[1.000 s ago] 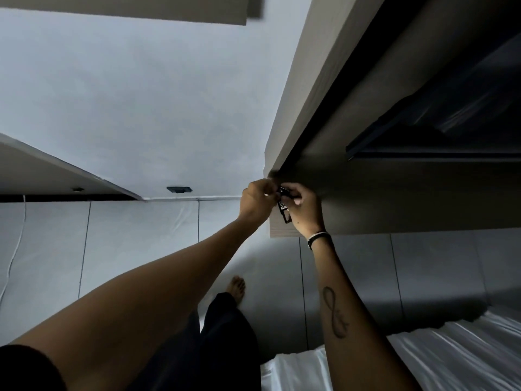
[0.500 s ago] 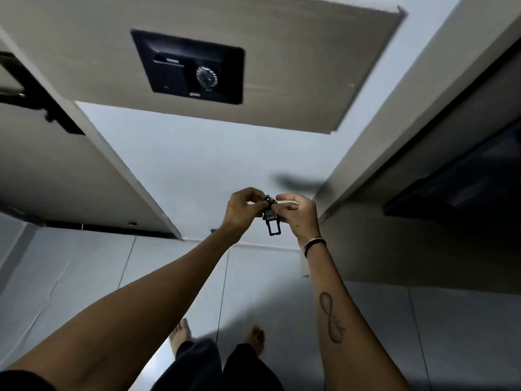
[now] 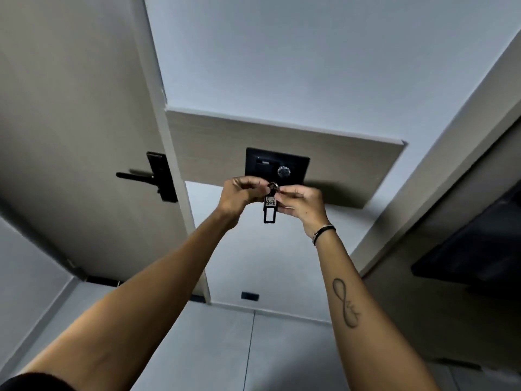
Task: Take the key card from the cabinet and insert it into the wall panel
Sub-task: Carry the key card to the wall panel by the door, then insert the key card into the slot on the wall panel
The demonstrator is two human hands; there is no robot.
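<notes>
Below the wall panel [image 3: 277,167], left hand [image 3: 239,193] and right hand [image 3: 300,200] pinch the key card [image 3: 270,208] by its ring, probably to orient it for the slot.

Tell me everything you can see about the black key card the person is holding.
The key card is a small, flat black tag, apparently plastic, hanging upright. Near its top sits a pale label with unreadable marks; its lower end is an open rectangular frame. A metal ring passes through the top. The left hand and right hand pinch it at the ring, in front of the black wall panel, not yet inserted.
</notes>
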